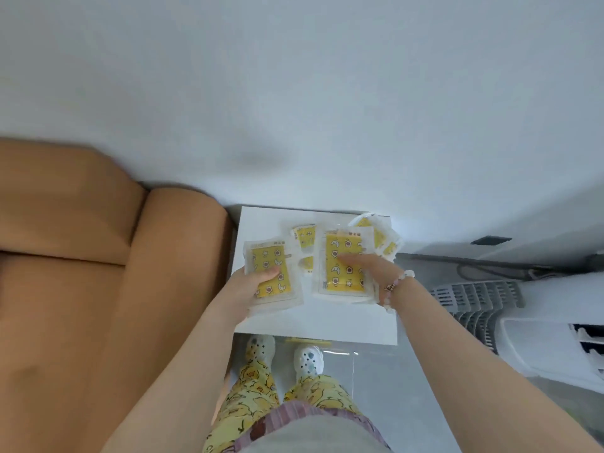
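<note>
Several yellow printed packets in clear wrappers lie on a small white table (327, 325). My left hand (251, 286) grips one packet (273, 273) at its near left side, thumb on top. A stack of packets (340, 259) stands to its right. My right hand (369, 273) lies over this stack with straight fingers on the top packet; whether the fingers below curl round the stack's right edge is hidden. More packets (305, 237) lie behind between the two, and others (380, 235) fan out at the far right corner.
A tan sofa (81, 256) flanks the table on the left. A white wall (294, 93) rises right behind it. At the right stand a white appliance (539, 348) with grey louvres and a cable. My feet in white clogs (307, 358) stand on the grey floor.
</note>
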`<action>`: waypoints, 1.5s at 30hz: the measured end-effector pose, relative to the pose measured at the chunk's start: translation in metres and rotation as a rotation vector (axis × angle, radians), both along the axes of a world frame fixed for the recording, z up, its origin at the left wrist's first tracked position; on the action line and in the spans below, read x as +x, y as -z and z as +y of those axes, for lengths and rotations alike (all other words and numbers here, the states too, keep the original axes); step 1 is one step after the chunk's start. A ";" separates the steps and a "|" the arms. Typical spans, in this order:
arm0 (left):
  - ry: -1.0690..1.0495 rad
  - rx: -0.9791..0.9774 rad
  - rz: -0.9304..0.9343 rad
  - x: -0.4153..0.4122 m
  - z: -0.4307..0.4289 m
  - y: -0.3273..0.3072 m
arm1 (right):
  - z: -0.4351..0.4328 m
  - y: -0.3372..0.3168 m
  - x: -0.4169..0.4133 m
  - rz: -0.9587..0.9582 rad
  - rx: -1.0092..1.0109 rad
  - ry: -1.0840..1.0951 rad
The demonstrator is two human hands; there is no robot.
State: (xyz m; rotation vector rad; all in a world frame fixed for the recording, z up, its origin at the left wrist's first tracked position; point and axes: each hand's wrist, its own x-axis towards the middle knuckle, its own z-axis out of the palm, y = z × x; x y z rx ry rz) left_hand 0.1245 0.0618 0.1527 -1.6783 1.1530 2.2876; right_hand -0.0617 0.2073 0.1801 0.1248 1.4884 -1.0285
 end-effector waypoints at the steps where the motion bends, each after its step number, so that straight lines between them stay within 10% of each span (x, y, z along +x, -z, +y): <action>1: -0.039 0.001 0.007 0.011 0.001 -0.002 | -0.011 -0.001 0.002 0.016 0.006 -0.058; 20: -1.139 -0.205 -0.040 0.317 0.084 -0.061 | -0.143 -0.021 0.286 0.154 -0.091 -1.211; 45: -1.932 -0.181 -0.193 0.614 0.418 -0.048 | 0.065 -0.012 0.729 0.308 -0.205 -2.121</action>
